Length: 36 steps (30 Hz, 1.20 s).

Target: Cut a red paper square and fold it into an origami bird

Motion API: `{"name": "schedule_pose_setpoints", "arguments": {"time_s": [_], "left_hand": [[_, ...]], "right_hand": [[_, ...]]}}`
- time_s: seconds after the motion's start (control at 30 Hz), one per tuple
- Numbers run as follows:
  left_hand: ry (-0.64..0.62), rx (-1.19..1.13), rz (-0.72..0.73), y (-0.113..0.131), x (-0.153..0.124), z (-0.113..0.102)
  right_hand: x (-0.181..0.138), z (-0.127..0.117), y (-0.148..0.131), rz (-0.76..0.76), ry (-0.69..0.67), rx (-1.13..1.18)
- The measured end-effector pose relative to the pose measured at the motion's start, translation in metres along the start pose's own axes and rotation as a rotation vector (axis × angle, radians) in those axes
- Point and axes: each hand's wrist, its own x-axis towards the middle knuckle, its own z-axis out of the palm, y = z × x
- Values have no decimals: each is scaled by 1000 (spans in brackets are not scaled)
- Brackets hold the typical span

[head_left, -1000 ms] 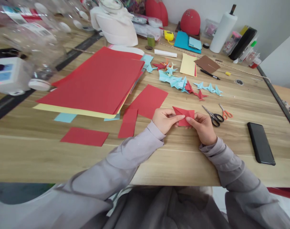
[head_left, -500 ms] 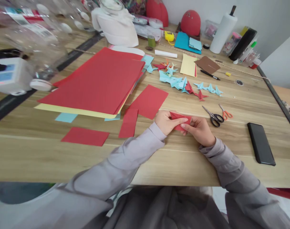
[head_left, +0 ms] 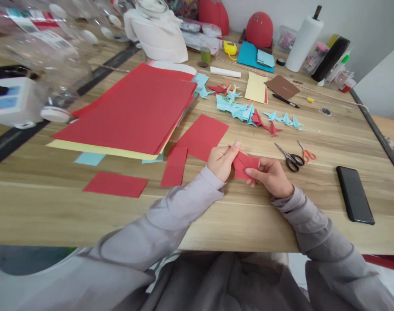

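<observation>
A small folded piece of red paper [head_left: 244, 164] is held above the table between my two hands. My left hand [head_left: 221, 162] pinches its upper left corner, thumb raised along the edge. On the other side, my right hand [head_left: 271, 176] grips the right edge with the thumb lying on top. Crease lines and folded layers show on the paper; its underside is hidden. Just beyond my left hand lies a red paper square [head_left: 203, 136], and a red strip [head_left: 175, 167] is beside it. Another red rectangle [head_left: 115, 184] rests further left.
Large red sheets [head_left: 135, 112] are stacked at left. Folded paper cranes [head_left: 239, 110] lie beyond my hands. Black scissors [head_left: 293, 162], orange scissors [head_left: 307, 153] and a phone [head_left: 355, 195] are at right. Plastic bottles [head_left: 54, 56] crowd the far left.
My left thumb has lifted from the middle of the folded red paper to its upper left corner, uncovering more of its face. My right hand keeps its hold nearly in place.
</observation>
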Motion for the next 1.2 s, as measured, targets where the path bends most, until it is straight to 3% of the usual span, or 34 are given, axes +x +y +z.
{"name": "schedule_pose_setpoints", "arguments": {"time_s": [0.3, 0.43, 0.57, 0.7, 0.9, 1.2], "left_hand": [[9, -168, -62, -10, 6, -2], [69, -232, -102, -11, 10, -3], [-66, -356, -214, -12, 9, 2], [-166, -396, -214, -14, 4, 6], [-224, -223, -118, -4, -3, 6], [-3, 44, 66, -3, -3, 4]], "right_hand": [[0, 0, 1, 17, -29, 10], [1, -1, 3, 14, 27, 8], [3, -3, 6, -32, 129, 21], [5, -4, 9, -50, 153, 25], [6, -4, 9, -64, 122, 31], [2, 2, -1, -64, -8, 74]]}}
